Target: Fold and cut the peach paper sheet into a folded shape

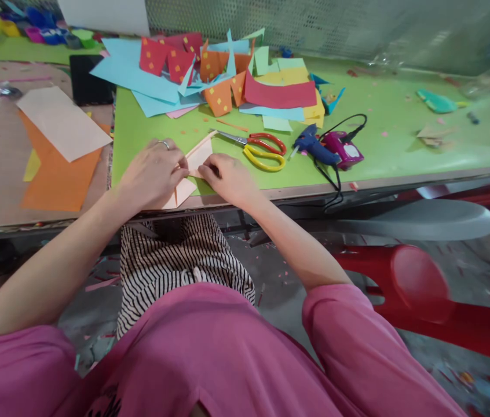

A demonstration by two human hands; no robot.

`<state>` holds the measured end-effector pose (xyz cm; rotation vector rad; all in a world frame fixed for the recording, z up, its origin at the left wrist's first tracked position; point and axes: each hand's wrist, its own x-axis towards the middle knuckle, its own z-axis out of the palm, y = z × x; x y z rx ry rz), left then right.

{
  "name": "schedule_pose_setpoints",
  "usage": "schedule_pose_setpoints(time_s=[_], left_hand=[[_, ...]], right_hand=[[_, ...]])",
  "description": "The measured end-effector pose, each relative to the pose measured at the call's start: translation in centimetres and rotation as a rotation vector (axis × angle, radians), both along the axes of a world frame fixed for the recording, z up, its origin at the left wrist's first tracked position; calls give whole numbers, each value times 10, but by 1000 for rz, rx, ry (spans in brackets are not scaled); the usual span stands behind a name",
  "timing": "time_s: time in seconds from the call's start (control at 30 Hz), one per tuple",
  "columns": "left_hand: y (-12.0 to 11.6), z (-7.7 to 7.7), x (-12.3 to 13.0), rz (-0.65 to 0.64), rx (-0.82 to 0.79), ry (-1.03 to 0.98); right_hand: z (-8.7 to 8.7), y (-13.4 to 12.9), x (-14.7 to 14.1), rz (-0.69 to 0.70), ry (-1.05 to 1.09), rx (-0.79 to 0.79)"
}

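Observation:
A pale pink folded paper (pixel 201 155) lies at the front edge of the green table top, with creased flaps toward its near end. My left hand (pixel 156 171), a ring on one finger, pinches its left side. From the right, my right hand (pixel 230 178) has thumb and fingers closed on the same paper, close to the left fingertips. Just beyond the hands lie scissors (pixel 264 152) with one red and one yellow handle, their blades pointing left to the paper. A blue glue gun (pixel 317 145) rests farther right.
Coloured paper sheets (pixel 141 72) and dotted red and orange pieces (pixel 219 98) cover the back. A purple box (pixel 344 149) with a black cable sits by the glue gun. Orange paper (pixel 62 179) lies left. Red chairs (pixel 419 284) stand below right.

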<state>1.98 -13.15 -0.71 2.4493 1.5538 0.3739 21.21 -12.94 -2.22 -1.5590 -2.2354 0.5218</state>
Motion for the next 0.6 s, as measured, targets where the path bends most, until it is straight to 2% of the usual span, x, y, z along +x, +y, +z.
schedule_pose_setpoints(time_s=[0.27,0.4,0.6], left_hand=[[7,-4,-3,-10,-3,36],[9,-5,-6,-10,-7,10],[4,1,-4,5,-49,19]], right_hand=[[-2,-6,2,43,131,-2],[-5,-7,3,71,123,2],[-3,-7,0,1,75,-14]])
